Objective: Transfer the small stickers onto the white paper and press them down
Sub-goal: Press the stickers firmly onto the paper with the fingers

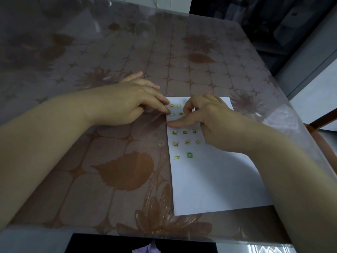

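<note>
A white paper (209, 176) lies on the table right of centre, with several small green and yellow stickers (186, 142) stuck in rows on its upper half. My left hand (131, 105) rests at the paper's top left corner, its fingertips pinching what looks like a clear sticker sheet (155, 115) that carries a few more stickers (171, 106). My right hand (211, 117) is on the paper's top part. Its thumb lies flat on the paper, pointing left, and its bent index fingertip is down beside a sticker (180, 114). The other fingers are curled.
A patterned brown tablecloth under clear plastic (109, 161) covers the table. The table's right edge (295, 114) runs close to the paper, with a chair part beyond it. A dark object (109, 243) sits at the near edge.
</note>
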{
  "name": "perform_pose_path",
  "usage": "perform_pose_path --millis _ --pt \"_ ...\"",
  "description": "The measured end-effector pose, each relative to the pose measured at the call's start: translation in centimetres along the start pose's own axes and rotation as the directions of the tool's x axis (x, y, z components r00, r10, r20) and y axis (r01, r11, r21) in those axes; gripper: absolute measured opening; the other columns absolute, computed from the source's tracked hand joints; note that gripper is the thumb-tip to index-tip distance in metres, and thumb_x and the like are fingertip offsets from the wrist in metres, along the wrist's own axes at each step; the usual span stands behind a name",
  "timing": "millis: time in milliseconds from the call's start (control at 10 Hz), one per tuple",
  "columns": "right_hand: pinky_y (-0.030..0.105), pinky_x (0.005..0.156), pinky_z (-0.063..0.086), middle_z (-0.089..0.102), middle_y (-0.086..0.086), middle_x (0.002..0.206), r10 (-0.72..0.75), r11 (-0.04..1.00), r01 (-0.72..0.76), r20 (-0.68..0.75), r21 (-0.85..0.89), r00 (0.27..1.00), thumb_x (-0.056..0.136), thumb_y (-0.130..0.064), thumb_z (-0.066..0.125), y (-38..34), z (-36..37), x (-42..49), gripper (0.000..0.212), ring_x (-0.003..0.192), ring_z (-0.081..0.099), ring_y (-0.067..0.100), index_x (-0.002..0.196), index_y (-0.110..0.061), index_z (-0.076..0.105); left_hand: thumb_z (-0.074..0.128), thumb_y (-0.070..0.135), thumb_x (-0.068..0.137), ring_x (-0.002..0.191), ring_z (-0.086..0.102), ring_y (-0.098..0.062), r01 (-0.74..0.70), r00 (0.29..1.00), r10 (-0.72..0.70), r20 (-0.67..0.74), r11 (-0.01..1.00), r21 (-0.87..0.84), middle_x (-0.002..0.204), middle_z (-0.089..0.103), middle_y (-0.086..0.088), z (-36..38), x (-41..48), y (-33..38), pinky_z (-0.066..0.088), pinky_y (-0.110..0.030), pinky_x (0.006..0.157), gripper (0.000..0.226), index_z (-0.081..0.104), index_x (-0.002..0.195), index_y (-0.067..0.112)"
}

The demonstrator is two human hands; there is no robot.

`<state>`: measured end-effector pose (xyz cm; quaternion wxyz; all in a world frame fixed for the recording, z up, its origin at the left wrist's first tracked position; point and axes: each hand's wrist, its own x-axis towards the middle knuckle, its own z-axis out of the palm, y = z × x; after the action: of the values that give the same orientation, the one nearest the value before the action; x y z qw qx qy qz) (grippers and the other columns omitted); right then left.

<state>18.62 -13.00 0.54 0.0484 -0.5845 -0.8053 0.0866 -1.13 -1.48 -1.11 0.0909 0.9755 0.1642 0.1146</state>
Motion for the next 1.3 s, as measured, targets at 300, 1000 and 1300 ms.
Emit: perform_pose_path --millis 300,1000,1300 --pt "0.024 0.11 0.008 0.04 -0.01 0.097 0.022 0.999 -0.017 -0.139 0.042 0.99 0.079 0.015 0.03 1.5 -1.1 -0.6 0.073 0.084 0.031 -0.003 0.114 -0.042 0.061 0.026 0.019 0.071 0.12 0.017 0.014 0.056 0.996 -0.056 0.073 0.998 -0.009 0.122 0.037 0.032 -0.3 0.0 0.2 -0.014 -0.011 0.105 0.057 0.051 0.116 0.044" --pt "0.017 0.103 0.013 0.04 -0.02 0.092 0.194 0.98 -0.194 -0.002 0.048 0.981 0.084 0.013 0.032 2.8 -1.7 -0.8 0.068 0.093 0.029 0.002 0.112 -0.041 0.063 0.016 0.027 0.071 0.13 0.015 0.002 0.041 0.999 -0.04 -0.012 0.998 0.053 0.125 0.037 0.032 -0.2 0.1 0.2 -0.021 -0.01 0.103 0.063 0.05 0.122 0.039" --pt "0.013 0.092 0.013 0.038 -0.026 0.089 0.2 0.979 -0.201 0.008 0.037 0.98 0.085 0.012 0.032 2.7 -1.5 -0.7 0.069 0.1 0.03 0.007 0.11 -0.044 0.062 0.01 0.053 0.069 0.138 0.023 -0.017 0.07 0.998 -0.068 -0.017 0.992 0.108 0.141 0.044 0.001 0.1 0.3 0.4 -0.016 -0.012 0.106 0.077 0.057 0.121 0.022"
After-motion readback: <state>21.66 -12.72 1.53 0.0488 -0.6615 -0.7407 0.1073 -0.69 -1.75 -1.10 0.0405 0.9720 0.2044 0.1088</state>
